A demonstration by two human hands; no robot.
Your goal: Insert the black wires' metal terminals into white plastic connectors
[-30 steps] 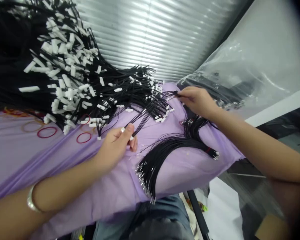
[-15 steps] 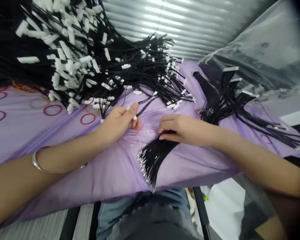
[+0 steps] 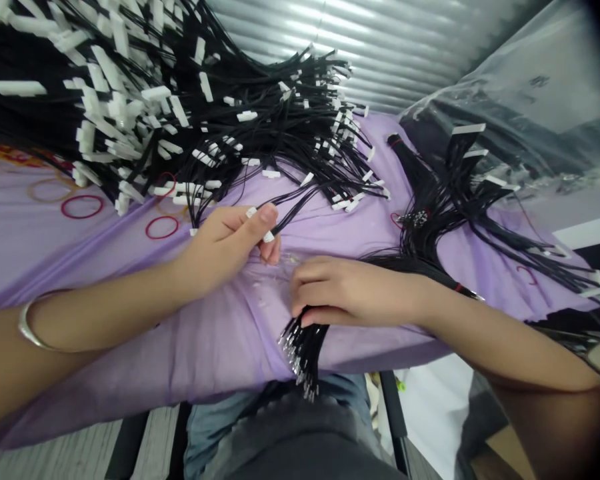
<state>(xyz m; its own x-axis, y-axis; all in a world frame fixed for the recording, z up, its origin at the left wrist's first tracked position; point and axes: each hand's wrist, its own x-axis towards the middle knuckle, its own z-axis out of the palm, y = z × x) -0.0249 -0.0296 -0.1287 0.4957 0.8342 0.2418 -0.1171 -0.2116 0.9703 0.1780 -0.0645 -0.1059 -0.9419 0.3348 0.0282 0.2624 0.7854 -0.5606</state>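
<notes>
My left hand (image 3: 235,240) pinches a black cable (image 3: 293,212) near its small white connector (image 3: 269,236), between thumb and fingers. My right hand (image 3: 335,290) is closed around a bundle of thin black wires (image 3: 313,337), whose silvery metal tips (image 3: 300,363) fan out below the fingers towards the table's front edge. The rest of this bundle runs back under the right wrist to a red band (image 3: 459,287). Behind my hands spreads a large heap of black cables (image 3: 280,143) with white connectors.
Red and yellow rubber bands (image 3: 82,207) lie on the purple cloth (image 3: 205,360) at left. More banded cable bundles (image 3: 417,180) lie at right, near a clear plastic bag (image 3: 540,127). A ribbed metallic surface (image 3: 370,47) stands behind.
My right hand has slid left and towards me along the wire bundle, nearer the metal tips. My left hand keeps its pinch on the cable, almost in place.
</notes>
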